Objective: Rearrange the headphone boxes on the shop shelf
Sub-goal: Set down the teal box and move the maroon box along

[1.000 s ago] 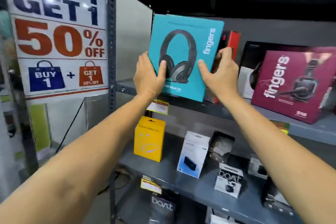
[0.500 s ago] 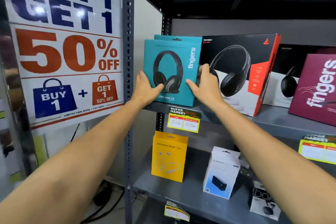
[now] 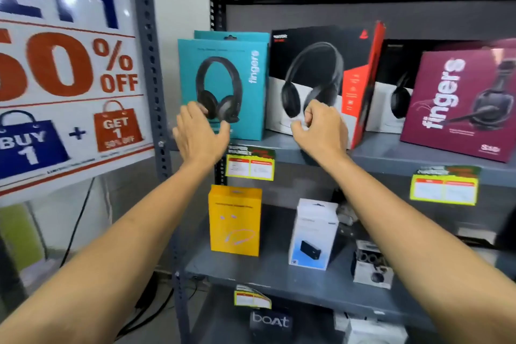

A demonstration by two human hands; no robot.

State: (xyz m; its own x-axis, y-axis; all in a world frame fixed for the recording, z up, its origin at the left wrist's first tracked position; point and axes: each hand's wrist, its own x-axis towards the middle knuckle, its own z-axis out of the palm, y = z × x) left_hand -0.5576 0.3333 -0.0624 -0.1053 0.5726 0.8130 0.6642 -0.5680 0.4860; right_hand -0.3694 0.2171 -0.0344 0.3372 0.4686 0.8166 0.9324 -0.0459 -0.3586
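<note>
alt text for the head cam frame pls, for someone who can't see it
Two bare hands hover in front of a shop shelf, holding nothing: the left hand is open before a teal headphone box standing upright at the shelf's left end, and the right hand is loosely curled before a black-and-red headphone box beside it. A maroon box stands further right.

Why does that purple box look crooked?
The maroon headphone box at the right of the upper shelf leans back and sits turned at an angle, while the teal box stands straight. Nothing looks damaged.
</note>
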